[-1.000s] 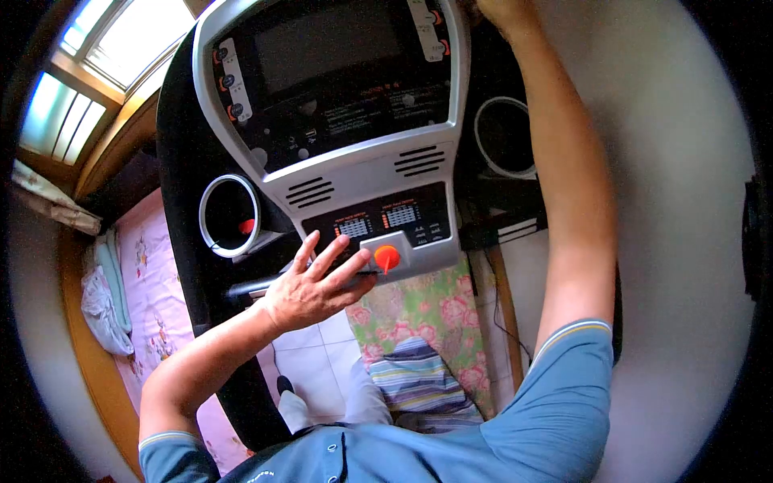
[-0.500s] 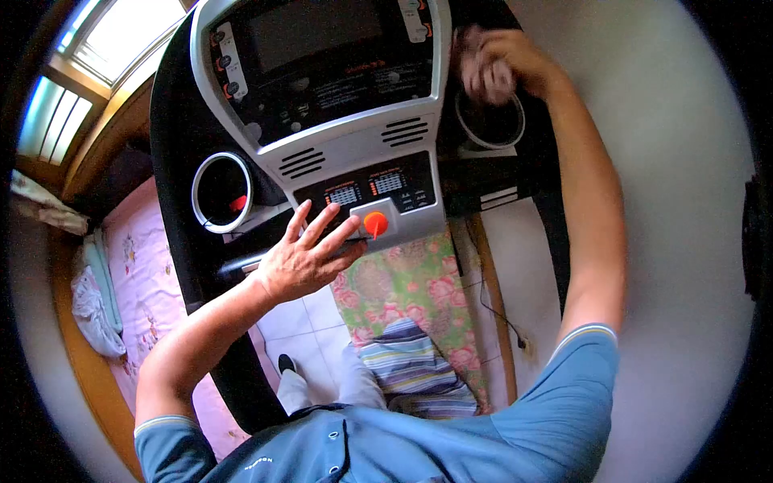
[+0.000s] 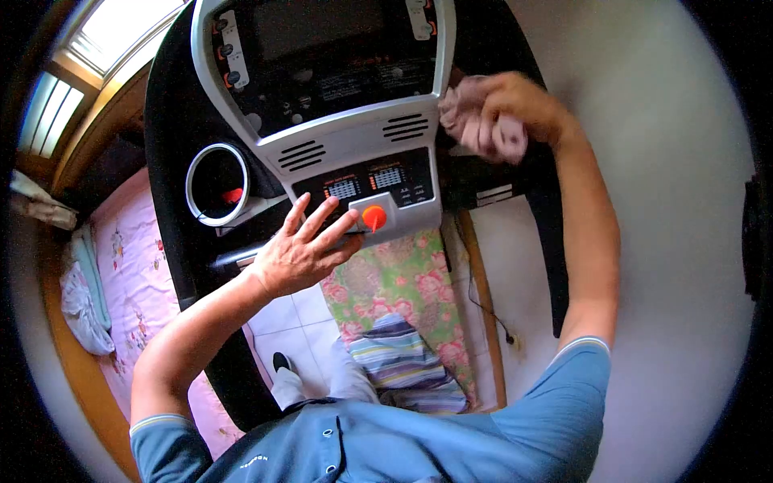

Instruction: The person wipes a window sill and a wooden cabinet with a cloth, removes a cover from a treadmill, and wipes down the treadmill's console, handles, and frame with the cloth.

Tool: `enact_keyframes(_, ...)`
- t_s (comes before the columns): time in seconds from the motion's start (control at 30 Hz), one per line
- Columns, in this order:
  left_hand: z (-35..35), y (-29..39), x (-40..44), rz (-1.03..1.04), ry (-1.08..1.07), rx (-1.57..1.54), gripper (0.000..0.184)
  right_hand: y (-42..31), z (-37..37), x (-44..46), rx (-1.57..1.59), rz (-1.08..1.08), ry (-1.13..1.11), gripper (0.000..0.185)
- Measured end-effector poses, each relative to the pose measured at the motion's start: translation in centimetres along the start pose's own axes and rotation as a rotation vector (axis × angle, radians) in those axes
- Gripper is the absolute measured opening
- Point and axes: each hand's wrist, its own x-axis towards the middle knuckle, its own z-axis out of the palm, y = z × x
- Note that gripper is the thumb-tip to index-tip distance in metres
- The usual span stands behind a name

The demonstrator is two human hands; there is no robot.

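A treadmill console (image 3: 362, 121) with a dark screen and silver frame stands in front of me. My left hand (image 3: 302, 249) rests with fingers spread on the lower edge of its panel, beside the red safety key (image 3: 374, 218). Nothing is held in it. Bunched in my right hand (image 3: 523, 105) is a pale pinkish cloth (image 3: 483, 129), slightly blurred. That hand is over the right cup holder, which it mostly hides, close to the console's right side. The left cup holder (image 3: 190, 189), a white-rimmed ring, has something small and red inside.
A bed with a pink flowered sheet (image 3: 137, 258) lies to the left, with a white plastic bag (image 3: 84, 314) on it. Below the console are a floral cover (image 3: 403, 282) and a striped cloth (image 3: 411, 366). A cable (image 3: 487, 306) runs down by the white wall (image 3: 668, 241).
My right hand has moved down with the cloth, from above the right cup holder to over its ring. My left hand has stayed on the panel. The view has shifted slightly.
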Motion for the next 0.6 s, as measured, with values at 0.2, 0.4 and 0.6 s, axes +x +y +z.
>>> enact_keyframes(0.2, -0.1, 0.1, -0.4, -0.002, -0.119, -0.041, 0.048, -1.5, -2.1, 4.5, -0.382, -0.239, 0.989, 0.020)
enact_keyframes(0.4, 0.3, 0.1, -0.2, 0.000, -0.013, -0.006, 0.046, 3.0, 0.4, 4.1, -1.320, -0.114, 0.712, 0.047)
enact_keyframes(0.6, 0.3, 0.1, -0.1, 0.003, -0.001, -0.002, 0.049, 4.0, 0.3, 1.3, -1.414, -0.101, 0.603, 0.022)
